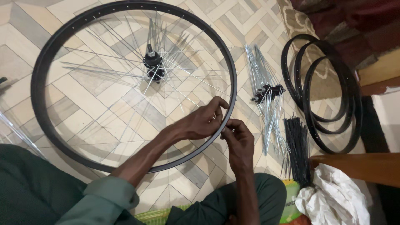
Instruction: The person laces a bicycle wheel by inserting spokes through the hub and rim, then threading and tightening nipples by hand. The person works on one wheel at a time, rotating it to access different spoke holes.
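A black bicycle wheel rim [43, 66] lies flat on the tiled floor, with a black hub [152, 64] near its middle and thin silver spokes fanning out to it. My left hand [204, 121] reaches across the inside of the rim and pinches a spoke end at the rim's right side. Just outside the rim, my right hand [236, 139] has its fingers closed on the same spot, holding something small that I cannot make out.
To the right lie a second hub with a bundle of loose silver spokes [266, 93], a bunch of black spokes [296, 143], several stacked black rims [329, 89], a crumpled white cloth [335, 196] and a wooden furniture edge [358, 164]. My legs frame the bottom.
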